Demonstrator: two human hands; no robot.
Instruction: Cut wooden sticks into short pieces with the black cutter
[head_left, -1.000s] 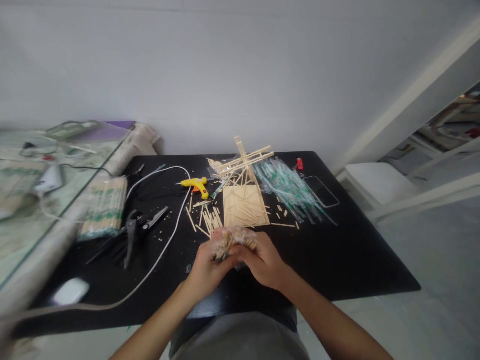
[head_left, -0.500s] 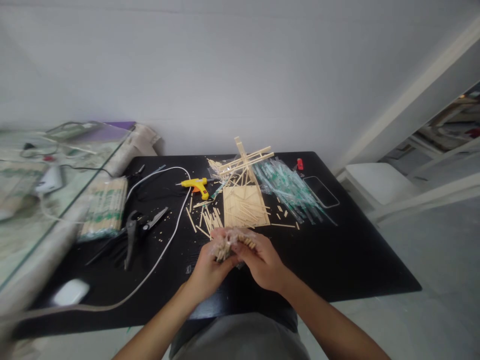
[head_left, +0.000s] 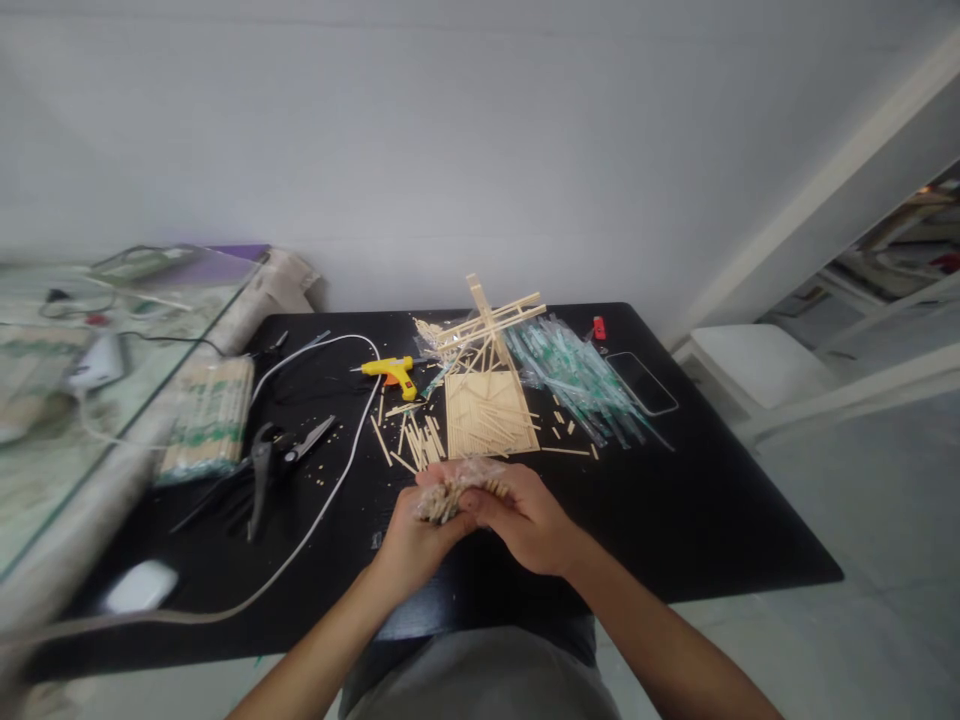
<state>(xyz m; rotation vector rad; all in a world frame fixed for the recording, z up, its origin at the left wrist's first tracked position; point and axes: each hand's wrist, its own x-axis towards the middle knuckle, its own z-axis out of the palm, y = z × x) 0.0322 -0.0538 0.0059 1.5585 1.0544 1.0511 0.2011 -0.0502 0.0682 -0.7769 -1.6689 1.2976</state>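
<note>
Both hands meet over the near middle of the black table point(head_left: 697, 520). My left hand point(head_left: 409, 535) and my right hand point(head_left: 529, 520) are closed together on a clear plastic bag of short wooden sticks point(head_left: 459, 483). Just beyond them lie a flat panel of glued sticks point(head_left: 489, 412) and a tilted stick frame point(head_left: 491, 318). Loose cut sticks point(head_left: 416, 437) are scattered to the left of the panel.
A yellow glue gun point(head_left: 394, 371) with a white cable point(head_left: 330, 500) lies behind the sticks. Black cutters point(head_left: 274, 455) and stick bundles point(head_left: 206, 415) are at left, beside a glass tabletop point(head_left: 90, 350). Clear wrappers point(head_left: 581, 375), a phone point(head_left: 643, 382) and a red item point(head_left: 599, 327) are at right.
My hands have shifted slightly, working the bag of sticks between them. Nothing else on the table has moved.
</note>
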